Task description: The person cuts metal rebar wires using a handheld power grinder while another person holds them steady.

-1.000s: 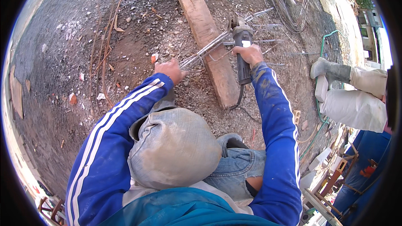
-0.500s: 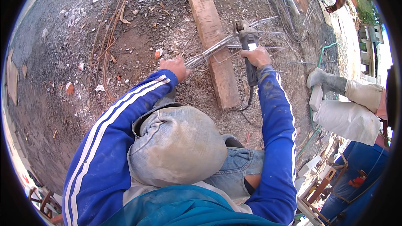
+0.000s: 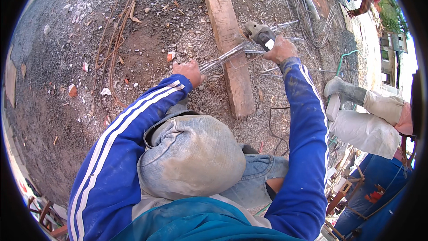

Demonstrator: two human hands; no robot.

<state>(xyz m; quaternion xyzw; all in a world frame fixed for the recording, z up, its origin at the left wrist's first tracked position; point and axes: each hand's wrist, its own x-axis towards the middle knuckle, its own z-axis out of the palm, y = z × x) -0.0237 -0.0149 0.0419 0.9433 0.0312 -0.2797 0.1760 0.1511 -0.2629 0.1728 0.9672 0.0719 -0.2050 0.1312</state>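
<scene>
My left hand (image 3: pixel 188 72) is closed around the near end of a bundle of thin steel rods (image 3: pixel 232 53). The rods lie slantwise across a thick wooden beam (image 3: pixel 241 96) and fan out beyond it. In my right hand (image 3: pixel 281 50) is a grey angle grinder (image 3: pixel 264 35), gripped by its body. Its head points left and away from me, over the rods at the beam's right edge. The disc is hard to make out, and whether it touches the rods I cannot tell.
Long rusty rods (image 3: pixel 117 40) curve over the gravel at left, among stones and brick bits. Wire and bars lie tangled (image 3: pixel 314 33) at far right. A person in grey boots (image 3: pixel 345 88) is at right; another person's arm (image 3: pixel 366 2) reaches down at top right. A green hose (image 3: pixel 343 60) bends nearby.
My right hand has moved a little right and away from me. The grinder has swung from nearly straight ahead to a leftward slant. My left hand keeps its hold on the rods.
</scene>
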